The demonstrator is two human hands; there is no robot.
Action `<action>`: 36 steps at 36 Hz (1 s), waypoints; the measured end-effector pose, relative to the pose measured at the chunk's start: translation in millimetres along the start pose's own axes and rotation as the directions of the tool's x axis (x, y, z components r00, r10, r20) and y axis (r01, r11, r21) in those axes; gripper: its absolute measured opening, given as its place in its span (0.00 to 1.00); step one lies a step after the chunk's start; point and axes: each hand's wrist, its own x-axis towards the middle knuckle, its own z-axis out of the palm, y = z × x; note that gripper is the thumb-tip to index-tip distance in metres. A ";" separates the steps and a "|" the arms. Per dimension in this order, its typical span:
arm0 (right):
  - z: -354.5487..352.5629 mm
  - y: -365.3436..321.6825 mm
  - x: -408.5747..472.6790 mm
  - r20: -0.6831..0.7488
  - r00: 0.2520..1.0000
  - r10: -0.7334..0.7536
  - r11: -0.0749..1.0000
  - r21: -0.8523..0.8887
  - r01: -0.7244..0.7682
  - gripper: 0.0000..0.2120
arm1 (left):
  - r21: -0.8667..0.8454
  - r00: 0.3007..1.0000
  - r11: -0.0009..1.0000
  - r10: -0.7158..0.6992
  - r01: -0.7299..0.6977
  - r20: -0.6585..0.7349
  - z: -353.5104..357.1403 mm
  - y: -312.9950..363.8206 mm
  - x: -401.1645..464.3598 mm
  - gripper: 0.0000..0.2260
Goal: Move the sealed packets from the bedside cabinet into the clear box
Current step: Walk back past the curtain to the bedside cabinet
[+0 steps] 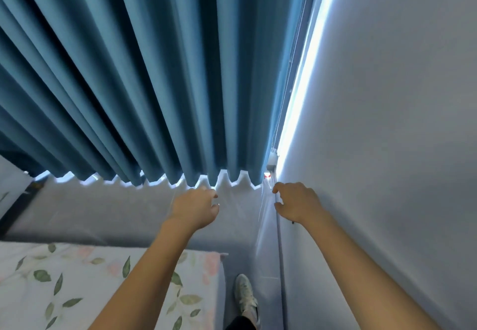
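Blue pleated curtain (144, 71) filled most of the view, hanging down to a scalloped hem with light showing under it. Using the curtain as landmark: right of it, a plain pale wall (387, 123) ran the full height, with a bright strip of daylight (304, 71) along the curtain's right edge. Below the hem, a grey wall panel (103, 208) crossed the frame. Below and left of the curtain, a bed with a leaf-and-flower print sheet (64, 278) took the lower left corner. Below the curtain's right end, a narrow floor gap between bed and wall held one foot in a white sneaker (245, 296), dark trouser leg above it.

Both bare forearms reached up toward the hem. Left hand (196, 208) sat just under the hem, fingers loosely curled, holding nothing, fingertips near the fabric; contact with it couldn't be told. Right hand (296, 203) sat below the curtain's right corner, against the pale wall, fingers loosely bent, nothing in its grasp. Small red-and-white item (267, 175) at the curtain's bottom right corner, just above the right hand, too small to identify.

Sealed packets, bedside cabinet, clear box: none in view, so their look, place and contents couldn't be told.
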 end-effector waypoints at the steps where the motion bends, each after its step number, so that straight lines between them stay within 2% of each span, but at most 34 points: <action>1: -9.1 -1.8 23.7 0.004 1.000 -0.011 1.000 -0.022 0.012 0.17 | -0.017 1.000 1.000 -0.010 0.010 0.011 -7.4 -4.7 20.0 0.17; 9: -83.7 -25.5 183.1 0.005 0.995 -0.103 0.990 -0.095 0.103 0.17 | -0.125 0.987 0.979 -0.163 0.163 0.004 -71.3 -68.4 146.6 0.16; 13: -113.7 -47.2 241.9 0.012 0.989 -0.148 0.983 -0.104 0.148 0.17 | -0.152 0.973 0.962 -0.230 0.227 -0.006 -94.4 -104.6 181.1 0.17; 19: -150.0 -104.0 335.3 0.035 0.955 -0.294 0.944 -0.145 0.296 0.19 | -0.254 0.931 0.904 -0.363 0.345 -0.026 -110.7 -169.2 221.8 0.15; 28: -171.1 -203.8 484.0 0.131 0.845 -0.518 0.831 -0.160 0.533 0.24 | -0.301 0.841 0.797 -0.540 0.523 0.031 -113.3 -268.6 304.5 0.14; 36: -197.5 -307.5 595.9 0.171 0.708 -0.686 0.678 -0.205 0.706 0.21 | -0.301 0.706 0.658 -0.703 0.690 0.083 -146.9 -356.0 347.5 0.17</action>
